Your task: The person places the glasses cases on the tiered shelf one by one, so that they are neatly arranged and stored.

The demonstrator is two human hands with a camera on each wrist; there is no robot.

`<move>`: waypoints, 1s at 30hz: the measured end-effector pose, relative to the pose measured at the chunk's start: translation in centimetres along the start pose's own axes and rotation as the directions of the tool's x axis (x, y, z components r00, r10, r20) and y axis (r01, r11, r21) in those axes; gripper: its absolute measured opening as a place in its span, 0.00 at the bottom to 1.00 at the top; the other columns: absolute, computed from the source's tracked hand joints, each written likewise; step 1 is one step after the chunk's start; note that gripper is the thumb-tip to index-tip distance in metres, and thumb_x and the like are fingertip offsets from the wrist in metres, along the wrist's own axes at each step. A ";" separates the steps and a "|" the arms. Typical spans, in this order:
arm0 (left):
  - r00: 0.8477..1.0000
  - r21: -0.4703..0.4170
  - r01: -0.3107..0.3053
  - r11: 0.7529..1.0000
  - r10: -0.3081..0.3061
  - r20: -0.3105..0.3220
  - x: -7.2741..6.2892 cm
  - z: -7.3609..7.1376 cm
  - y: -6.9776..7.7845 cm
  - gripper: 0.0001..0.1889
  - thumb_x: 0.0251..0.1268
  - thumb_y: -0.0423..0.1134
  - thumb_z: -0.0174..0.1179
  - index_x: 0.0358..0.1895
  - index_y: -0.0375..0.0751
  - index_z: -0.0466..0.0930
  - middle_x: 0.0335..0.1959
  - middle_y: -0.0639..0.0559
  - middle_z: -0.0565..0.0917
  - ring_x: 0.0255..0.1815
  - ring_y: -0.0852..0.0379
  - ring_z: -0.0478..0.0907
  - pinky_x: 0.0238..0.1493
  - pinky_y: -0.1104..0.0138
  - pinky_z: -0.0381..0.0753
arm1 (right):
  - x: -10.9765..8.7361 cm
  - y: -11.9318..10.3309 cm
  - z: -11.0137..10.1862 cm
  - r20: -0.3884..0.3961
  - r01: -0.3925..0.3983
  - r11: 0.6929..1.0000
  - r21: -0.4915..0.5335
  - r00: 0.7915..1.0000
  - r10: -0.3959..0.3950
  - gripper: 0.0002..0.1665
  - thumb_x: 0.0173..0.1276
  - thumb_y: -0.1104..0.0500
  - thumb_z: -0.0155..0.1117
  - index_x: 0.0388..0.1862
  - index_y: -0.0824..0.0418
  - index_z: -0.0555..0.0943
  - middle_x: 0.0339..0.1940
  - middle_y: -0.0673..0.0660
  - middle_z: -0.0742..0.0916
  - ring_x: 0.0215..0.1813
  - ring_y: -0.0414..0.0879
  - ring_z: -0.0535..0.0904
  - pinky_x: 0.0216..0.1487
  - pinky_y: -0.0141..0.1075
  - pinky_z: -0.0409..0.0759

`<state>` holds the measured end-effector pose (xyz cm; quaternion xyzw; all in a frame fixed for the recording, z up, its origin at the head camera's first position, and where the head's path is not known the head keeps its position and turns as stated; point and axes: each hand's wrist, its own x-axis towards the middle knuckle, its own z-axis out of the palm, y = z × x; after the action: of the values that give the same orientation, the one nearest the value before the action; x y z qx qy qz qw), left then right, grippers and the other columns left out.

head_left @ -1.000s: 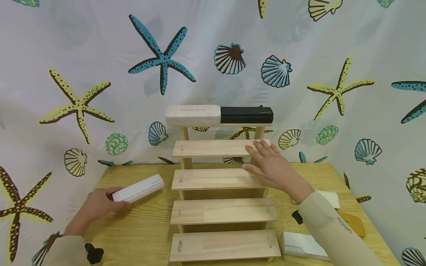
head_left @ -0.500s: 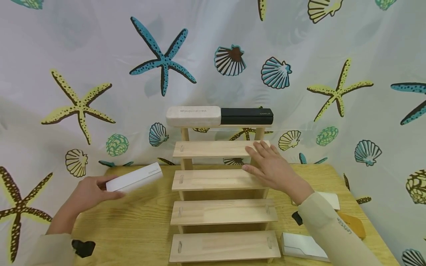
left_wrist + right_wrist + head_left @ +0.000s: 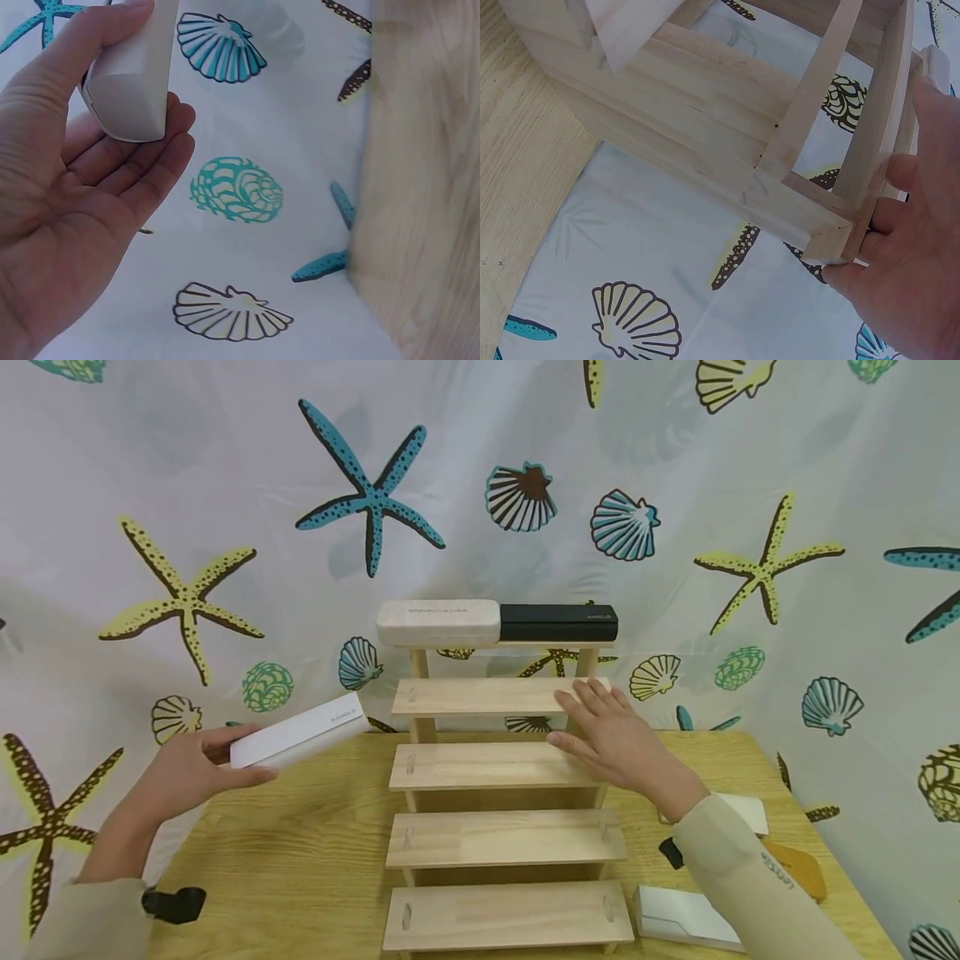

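Observation:
My left hand (image 3: 183, 775) holds a white glasses case (image 3: 296, 732) by its near end, thumb on one side and fingers on the other. The case is raised left of the tiered wooden rack (image 3: 465, 697), its far end tilted up toward the rack. In the left wrist view, the end of the case lies between thumb and fingers. My right hand (image 3: 611, 739) rests with extended fingers on the right end of the second shelf from the top. The right wrist view shows its fingers at the shelf edge. A cream case (image 3: 438, 623) and a black case (image 3: 558, 623) lie side by side on the top shelf.
Right of the rack, partly behind my right sleeve, lie a white case (image 3: 686, 917), an orange-brown case (image 3: 798, 868) and another pale case (image 3: 742, 812). The wooden table (image 3: 300, 868) meets a curtain (image 3: 480, 552) printed with starfish and shells at its back and sides.
My left hand has lifted the white glasses case up off the table and slightly away from me. The right hand stays in place on the shelf.

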<state>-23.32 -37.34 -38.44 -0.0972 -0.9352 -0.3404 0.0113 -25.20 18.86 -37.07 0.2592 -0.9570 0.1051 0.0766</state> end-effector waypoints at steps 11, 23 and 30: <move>0.999 0.015 -0.040 0.999 0.040 -0.002 0.7 -0.8 3.4 0.40 0.61 0.50 0.78 0.75 0.39 0.75 0.63 0.28 0.82 0.45 0.71 0.81 0.35 0.67 0.85 | 0.0 0.1 0.2 -0.015 0.008 1.000 0.001 1.000 -0.008 0.44 0.82 0.37 0.54 0.85 0.60 0.61 0.86 0.70 0.62 0.87 0.67 0.52 0.85 0.64 0.51; 0.998 0.067 -0.057 0.996 0.056 0.006 1.8 -0.7 6.3 0.43 0.58 0.54 0.80 0.75 0.39 0.75 0.57 0.32 0.85 0.45 0.52 0.83 0.34 0.66 0.82 | 0.0 0.1 0.1 -0.024 0.017 1.000 -0.013 1.000 -0.017 0.44 0.82 0.37 0.55 0.85 0.60 0.62 0.85 0.70 0.64 0.87 0.68 0.53 0.84 0.65 0.52; 0.995 0.084 -0.101 0.991 0.101 0.013 2.7 -0.4 7.5 0.42 0.57 0.54 0.80 0.73 0.41 0.78 0.58 0.35 0.85 0.46 0.51 0.83 0.35 0.67 0.82 | 0.0 0.1 0.1 -0.017 0.013 1.000 -0.005 1.000 -0.013 0.44 0.82 0.37 0.55 0.85 0.60 0.61 0.85 0.70 0.63 0.87 0.67 0.52 0.84 0.64 0.51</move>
<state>-24.57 -31.54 -33.12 -0.1454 -0.9426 -0.2992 0.0284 -25.24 18.89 -37.18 0.2643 -0.9549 0.1043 0.0859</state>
